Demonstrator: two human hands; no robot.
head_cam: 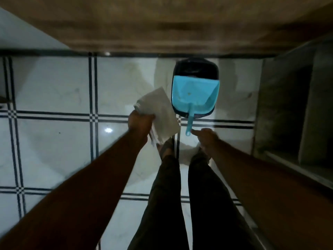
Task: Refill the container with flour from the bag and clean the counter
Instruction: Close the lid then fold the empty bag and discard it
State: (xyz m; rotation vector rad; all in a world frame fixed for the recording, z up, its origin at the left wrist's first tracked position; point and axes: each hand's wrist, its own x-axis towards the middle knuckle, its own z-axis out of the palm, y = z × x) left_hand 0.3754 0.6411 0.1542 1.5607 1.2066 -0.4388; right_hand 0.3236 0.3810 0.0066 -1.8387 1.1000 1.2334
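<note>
- The floor fills most of the view: pale glossy tiles crossed by dark double lines, with a bright spot of reflected light to the left of the legs.
- A brown bench runs across the top of the view, its dark lower edge meeting the tiles; the light is dim and its surface is blurred.
- A grey cabinet or shelf unit stands along the right side, its inside dark.
- The person's legs in dark trousers point down the middle, feet on the tiles.
- A dark bin sits on the floor just below the bench edge.
- A light blue dustpan lies tilted over the bin's mouth, its handle pointing back toward the person.
- A white cloth or folded paper is just left of the dustpan.
- The left hand grasps that white cloth at its lower corner, fingers curled round it.
- The right hand is just beside the end of the dustpan handle, one finger stretched toward it; I cannot tell whether it touches, and it holds nothing.
- No flour bag or container shows in this view.
</note>
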